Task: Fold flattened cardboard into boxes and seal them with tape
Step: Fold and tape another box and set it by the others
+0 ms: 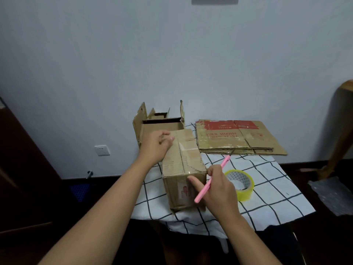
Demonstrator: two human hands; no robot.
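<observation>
1. Head view: closed box (pixel 183 165) at frame centre on checked cloth (pixel 267 188).
2. Left hand (pixel 156 146) resting on box top, fingers loosely curled, holding nothing.
3. Right hand (pixel 217 188) gripping pink cutter (pixel 212 180), thumb against box front.
4. Tape roll (pixel 240 184) just right of that hand.
5. Flat cardboard (pixel 236 138) upper right; open box (pixel 160 123) behind.

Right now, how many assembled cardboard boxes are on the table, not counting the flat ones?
2. The closed box lies at the front under the left hand; the open box stands behind it, flaps up. A smaller one may sit hidden inside it.
</observation>
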